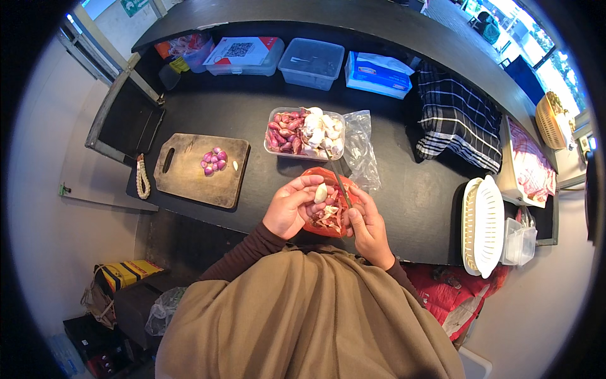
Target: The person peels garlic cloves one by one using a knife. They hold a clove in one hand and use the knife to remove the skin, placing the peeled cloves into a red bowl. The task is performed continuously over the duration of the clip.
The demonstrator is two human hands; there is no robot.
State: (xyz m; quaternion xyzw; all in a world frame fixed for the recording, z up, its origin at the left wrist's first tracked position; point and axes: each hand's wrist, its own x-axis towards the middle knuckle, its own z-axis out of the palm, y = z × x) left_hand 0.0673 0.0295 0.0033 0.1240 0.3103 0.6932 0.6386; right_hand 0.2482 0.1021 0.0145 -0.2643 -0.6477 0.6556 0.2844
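A pale peeled garlic clove (321, 193) is held in the fingers of my left hand (292, 206). My right hand (368, 226) grips a thin knife (338, 176), its blade pointing away from me. Below both hands sits a red plastic bag (316, 173) with papery skins (330, 214) in it. Just beyond stands a clear plastic container (303, 157), with red shallots (283, 130) on its left side and garlic bulbs (318, 127) on its right. At left, a wooden cutting board (196, 184) carries several peeled shallots (215, 160) and one garlic clove (235, 165).
A crumpled clear plastic bag (362, 149) lies right of the container. Lidded boxes (311, 61) and a tissue pack (378, 76) line the back of the black table (412, 213). Plaid cloth (457, 113) covers something at right. White plastic baskets (483, 225) stand near the right edge.
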